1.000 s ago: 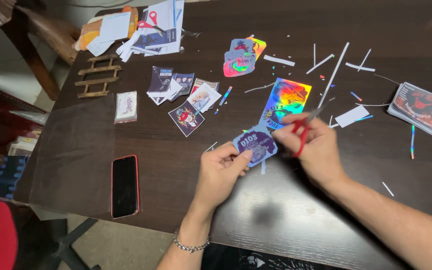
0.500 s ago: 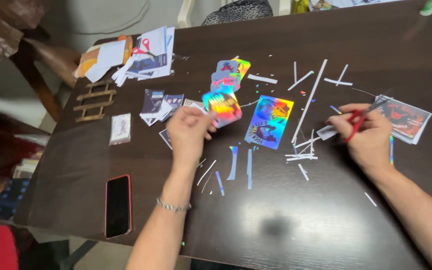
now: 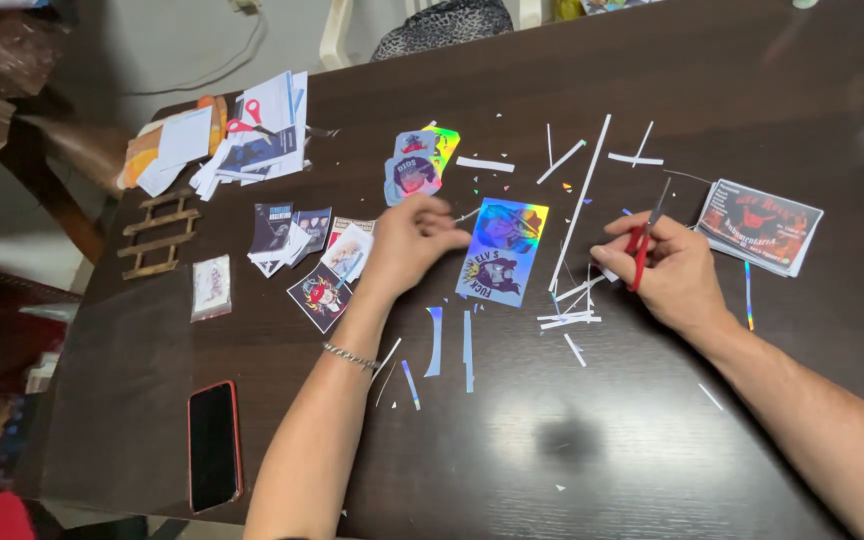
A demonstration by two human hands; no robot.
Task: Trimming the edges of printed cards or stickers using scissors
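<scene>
My right hand (image 3: pixel 670 272) grips small red-handled scissors (image 3: pixel 642 245), blades pointing up and away, right of a holographic sticker sheet (image 3: pixel 504 252) lying flat on the dark table (image 3: pixel 552 440). My left hand (image 3: pixel 410 245) hovers loosely curled and empty at the sheet's left edge, fingertips close to it. A small pile of cut-out holographic stickers (image 3: pixel 416 165) lies just beyond the left hand. White and shiny paper trimmings (image 3: pixel 572 310) are scattered between and in front of both hands.
A stack of printed cards (image 3: pixel 760 228) lies right of the scissors. More stickers and cards (image 3: pixel 302 240) sit left of my left hand. A phone (image 3: pixel 214 445), a small packet (image 3: pixel 212 287), a wooden frame piece (image 3: pixel 157 235) and a paper pile with red scissors (image 3: pixel 242 130) occupy the left side.
My left hand carried a cut-out sticker to the far pile, let it go there, and came back empty to the sheet. My right hand moved right with the scissors.
</scene>
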